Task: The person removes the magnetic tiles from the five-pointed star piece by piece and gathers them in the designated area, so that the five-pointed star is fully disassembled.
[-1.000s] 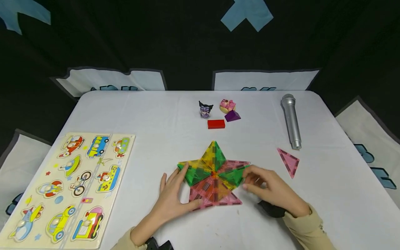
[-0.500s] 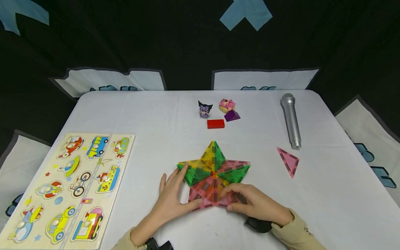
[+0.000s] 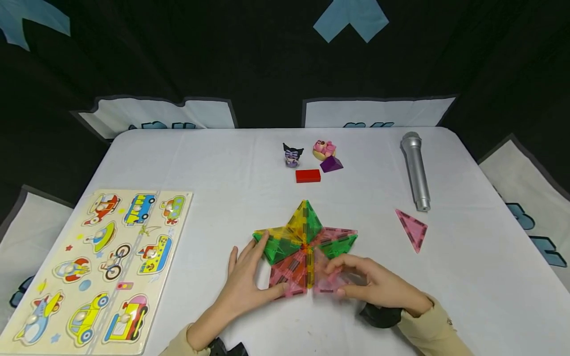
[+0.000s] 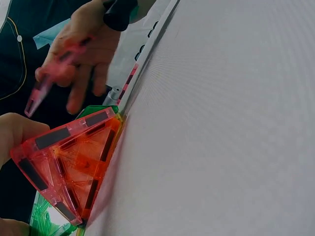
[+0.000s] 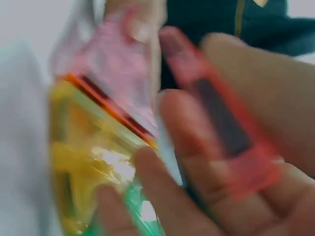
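A flat star of translucent magnetic tiles (image 3: 305,230) in green, yellow and pink lies on the white table (image 3: 213,163). My left hand (image 3: 249,277) rests on its left side, fingers straight on a green tile and thumb against the lower pink tile (image 4: 74,162). My right hand (image 3: 345,281) pinches a pink triangle tile (image 3: 327,283) at the star's lower right, tilted up and slightly apart from the rest. In the left wrist view that pinched tile (image 4: 47,83) hangs above the table in the right hand (image 4: 88,44). The right wrist view is blurred: pink tile (image 5: 221,123) against fingers.
A vehicle peg puzzle board (image 3: 102,267) lies at the left. A loose pink triangle (image 3: 413,228) and a silver microphone (image 3: 416,170) lie to the right. Behind the star are a red block (image 3: 308,175), a purple block (image 3: 331,164) and two small figurines (image 3: 292,155).
My right hand left the star's right tip, came to the lower right pink triangle, took hold of it and pulled it a little away from the star. The left hand stayed put.
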Demonstrator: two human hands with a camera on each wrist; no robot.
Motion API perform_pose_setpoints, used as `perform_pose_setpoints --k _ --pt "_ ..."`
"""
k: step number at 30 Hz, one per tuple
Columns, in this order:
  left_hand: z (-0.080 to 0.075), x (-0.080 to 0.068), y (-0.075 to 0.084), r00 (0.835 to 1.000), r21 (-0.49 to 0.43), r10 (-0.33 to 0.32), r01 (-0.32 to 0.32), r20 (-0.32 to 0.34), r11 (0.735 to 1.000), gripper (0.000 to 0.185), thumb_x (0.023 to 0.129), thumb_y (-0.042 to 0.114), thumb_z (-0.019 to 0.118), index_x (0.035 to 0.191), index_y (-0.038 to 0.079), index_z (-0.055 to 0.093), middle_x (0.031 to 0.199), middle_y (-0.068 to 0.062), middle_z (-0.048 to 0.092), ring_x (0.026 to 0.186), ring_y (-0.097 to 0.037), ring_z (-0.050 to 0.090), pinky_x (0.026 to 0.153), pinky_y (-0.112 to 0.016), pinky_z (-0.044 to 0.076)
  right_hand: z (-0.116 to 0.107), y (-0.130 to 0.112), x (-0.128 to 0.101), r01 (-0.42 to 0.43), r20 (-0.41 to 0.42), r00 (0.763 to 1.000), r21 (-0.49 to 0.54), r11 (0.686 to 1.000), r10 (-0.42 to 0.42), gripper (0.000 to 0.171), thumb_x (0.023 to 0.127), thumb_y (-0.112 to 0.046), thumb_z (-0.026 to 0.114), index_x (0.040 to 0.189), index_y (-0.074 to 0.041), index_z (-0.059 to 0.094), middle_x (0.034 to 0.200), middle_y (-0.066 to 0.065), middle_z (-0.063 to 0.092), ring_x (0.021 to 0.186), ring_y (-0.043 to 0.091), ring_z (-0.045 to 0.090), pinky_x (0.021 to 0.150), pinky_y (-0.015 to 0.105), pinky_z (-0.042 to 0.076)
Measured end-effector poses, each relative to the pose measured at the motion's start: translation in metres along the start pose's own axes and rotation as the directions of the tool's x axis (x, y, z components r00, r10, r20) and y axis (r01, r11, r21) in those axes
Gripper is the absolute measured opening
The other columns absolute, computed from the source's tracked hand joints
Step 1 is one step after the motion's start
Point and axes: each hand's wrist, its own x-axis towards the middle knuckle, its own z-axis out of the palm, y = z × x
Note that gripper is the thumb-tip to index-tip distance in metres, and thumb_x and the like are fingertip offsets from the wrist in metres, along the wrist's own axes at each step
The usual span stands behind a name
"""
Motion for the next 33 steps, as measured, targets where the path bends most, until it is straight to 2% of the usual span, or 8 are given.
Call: perform_pose_setpoints --k 2,4,8,10,15,22,26,33 --pt "0.000 0.000 0.000 1.000 0.001 -0.004 0.004 0.001 1.000 0.102 0.066 0.051 0.072 0.145 0.013 0.020 0.142 -0.010 0.032 0.131 -0.032 0.023 0.101 -0.056 -0.005 -0.009 0.001 -0.003 0.050 -0.140 0.989 -0.024 0.998 -0.053 0.030 0.085 0.004 0.059 0.114 -0.003 0.052 0.111 0.010 0.055 0.103 0.018 0.051 0.088 0.029 0.041" --pt "0.000 -0.001 0.000 1.000 0.000 -0.006 0.006 0.001 1.000 0.102 0.066 0.051 0.072 0.145 0.013 0.020 0.142 -0.009 0.032 0.131 -0.032 0.022 0.101 -0.056 -0.005 -0.018 0.005 -0.005 0.036 -0.325 0.943 -0.117 0.993 -0.072 0.032 0.083 0.007 0.060 0.112 -0.001 0.052 0.107 0.011 0.055 0.098 0.015 0.052 0.084 0.025 0.043" --pt "0.000 -0.001 -0.001 1.000 -0.001 -0.012 0.012 -0.005 1.000 0.101 0.066 0.051 0.072 0.145 0.013 0.020 0.142 -0.009 0.032 0.131 -0.032 0.023 0.101 -0.056 -0.004 -0.038 0.017 -0.010 -0.223 -0.604 0.796 -0.322 0.920 -0.019 0.033 0.083 0.000 0.062 0.115 -0.003 0.054 0.099 0.008 0.058 0.087 0.010 0.054 0.071 0.018 0.045" --pt "0.000 -0.002 -0.001 1.000 -0.003 -0.013 0.013 -0.006 1.000 0.101 0.066 0.052 0.072 0.145 0.013 0.020 0.142 -0.009 0.032 0.131 -0.032 0.023 0.101 -0.056 -0.004 -0.044 0.023 -0.014 -0.352 -0.651 0.758 -0.372 0.859 0.029 0.036 0.083 -0.003 0.064 0.118 -0.005 0.054 0.093 0.008 0.059 0.078 0.012 0.054 0.062 0.020 0.045" --pt "0.001 -0.002 -0.001 1.000 -0.010 -0.008 0.008 -0.006 1.000 0.102 0.066 0.052 0.072 0.145 0.013 0.020 0.142 -0.010 0.032 0.130 -0.033 0.023 0.101 -0.056 -0.004 -0.050 0.031 -0.019 -0.476 -0.663 0.746 -0.457 0.752 0.069 0.058 0.080 -0.008 0.069 0.132 -0.007 0.043 0.087 0.016 0.060 0.069 0.024 0.056 0.057 0.036 0.045" --pt "0.000 -0.001 -0.001 1.000 -0.013 0.013 -0.013 -0.010 1.000 0.101 0.067 0.051 0.072 0.145 0.012 0.021 0.141 -0.010 0.033 0.130 -0.032 0.024 0.100 -0.057 -0.004 -0.044 0.023 -0.019 -0.522 -0.698 0.715 -0.507 0.686 0.029 0.062 0.078 -0.011 0.071 0.133 -0.005 0.042 0.103 0.024 0.061 0.085 0.035 0.058 0.069 0.052 0.044" --pt "0.000 -0.001 -0.001 1.000 -0.012 0.018 -0.018 -0.006 1.000 0.102 0.066 0.051 0.072 0.145 0.012 0.021 0.141 -0.010 0.034 0.130 -0.032 0.024 0.100 -0.057 -0.004 -0.037 0.015 -0.013 -0.452 -0.667 0.745 -0.525 0.721 -0.018 0.051 0.080 -0.008 0.068 0.127 -0.002 0.049 0.103 0.022 0.061 0.086 0.034 0.058 0.071 0.051 0.045" --pt "0.001 0.000 -0.001 1.000 0.001 0.016 -0.016 -0.006 1.000 0.103 0.066 0.052 0.072 0.145 0.012 0.020 0.141 -0.011 0.034 0.130 -0.032 0.025 0.100 -0.057 -0.004 0.000 -0.005 0.011 -0.201 -0.354 0.935 -0.551 0.810 -0.009 0.058 0.081 -0.017 0.069 0.134 -0.018 0.045 0.113 0.006 0.044 0.078 0.014 0.049 0.063 0.029 0.045"
